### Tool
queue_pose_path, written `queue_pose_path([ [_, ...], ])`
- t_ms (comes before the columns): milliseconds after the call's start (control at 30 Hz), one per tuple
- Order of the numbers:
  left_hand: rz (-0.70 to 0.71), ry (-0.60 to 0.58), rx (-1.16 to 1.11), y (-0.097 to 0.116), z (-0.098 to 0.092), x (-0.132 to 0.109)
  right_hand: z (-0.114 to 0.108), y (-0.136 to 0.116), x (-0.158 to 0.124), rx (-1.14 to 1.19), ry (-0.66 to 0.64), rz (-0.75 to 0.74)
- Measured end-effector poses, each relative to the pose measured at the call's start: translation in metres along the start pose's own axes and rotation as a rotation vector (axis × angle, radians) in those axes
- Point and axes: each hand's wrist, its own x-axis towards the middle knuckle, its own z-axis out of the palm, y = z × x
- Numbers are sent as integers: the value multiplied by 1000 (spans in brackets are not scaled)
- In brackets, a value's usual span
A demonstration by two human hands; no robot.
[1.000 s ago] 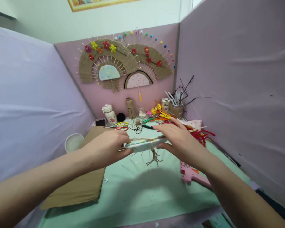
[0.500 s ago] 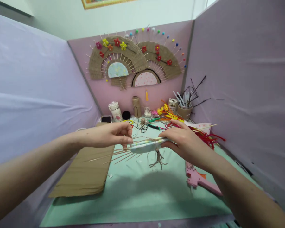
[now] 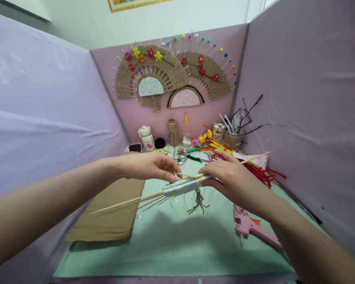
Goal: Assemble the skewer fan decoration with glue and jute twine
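My right hand [image 3: 227,173] grips the right end of a fan frame [image 3: 180,188], a pale blue, yellow-patterned cloth piece with thin wooden sticks [image 3: 126,203] sticking out on both sides. The frame is held in the air, almost edge-on. Under it hangs a frayed tassel of brown twine [image 3: 198,203]. My left hand [image 3: 156,165] is over the frame's left part, thumb and fingers pinched together at a thin strand of twine [image 3: 187,175] that runs along the top. The fingertips of my right hand are partly hidden behind the frame.
A cardboard sheet [image 3: 103,221] lies at left on the green tabletop [image 3: 171,256]. A pink glue gun [image 3: 254,228] is at right. Behind are pliers [image 3: 194,158], red pipe cleaners [image 3: 262,173], a twine spool [image 3: 172,132], a white bottle [image 3: 146,138] and a pot of twigs [image 3: 233,140]. Fans [image 3: 127,81] hang behind.
My left hand has moved right, in over the frame, along the twine. The left-hand sticks now reach farther left. My right hand keeps its grip, and the view has shifted slightly.
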Motion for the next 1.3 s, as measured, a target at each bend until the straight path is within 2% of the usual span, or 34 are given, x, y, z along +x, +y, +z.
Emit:
queue_pose_path([
  [233, 26, 5, -22, -6, -7, -4, 0, 0, 1, 4, 8, 3],
  [433, 111, 117, 121, -6, -5, -7, 2, 2, 2, 28, 10, -9],
  [667, 166, 217, -94, -9, -2, -6, 2, 3, 2, 22, -1, 14],
  [867, 175, 294, -65, -2, -2, -13, 2, 4, 1, 62, -14, 43],
  [1033, 190, 374, 83, 3, 3, -18, 3, 5, 1, 74, -26, 55],
  [1167, 258, 450, 326, 6, 11, -24, 4, 6, 1, 58, -18, 52],
  [1300, 310, 575, 558, 10, 21, -30, 5, 6, 1, 53, -13, 50],
])
